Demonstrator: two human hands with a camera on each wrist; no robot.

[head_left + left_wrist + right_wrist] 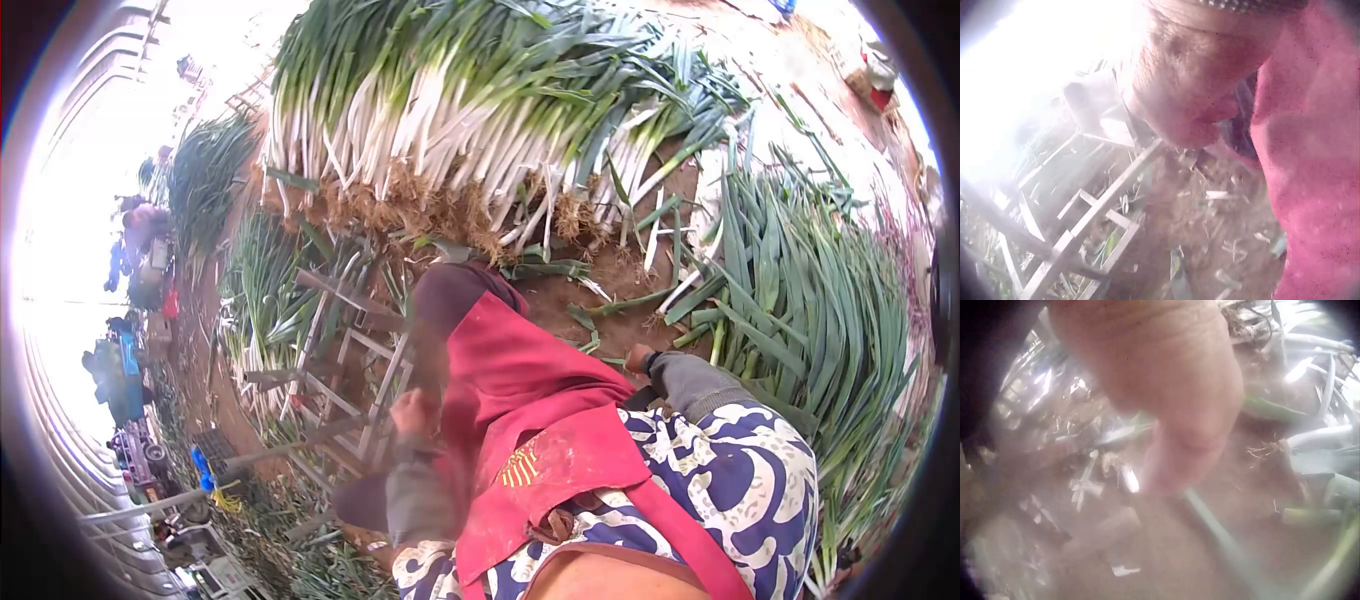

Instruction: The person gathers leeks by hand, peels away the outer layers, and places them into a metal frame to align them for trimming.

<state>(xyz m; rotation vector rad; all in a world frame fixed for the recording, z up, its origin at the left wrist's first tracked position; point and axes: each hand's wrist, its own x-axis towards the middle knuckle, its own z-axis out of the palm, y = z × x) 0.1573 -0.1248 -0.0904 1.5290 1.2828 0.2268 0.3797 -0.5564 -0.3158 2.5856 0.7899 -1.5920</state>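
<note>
I see the left hand (414, 411) just beside the wooden rack (345, 375), and the right hand (638, 357) near the leek pile (480, 110), above loose leaves on the soil. I cannot tell how either hand's fingers lie; both views blur.

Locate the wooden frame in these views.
In the head view, the wooden frame lies on the soil left of the left hand, below the big leek pile; the left wrist view shows it too.
</note>
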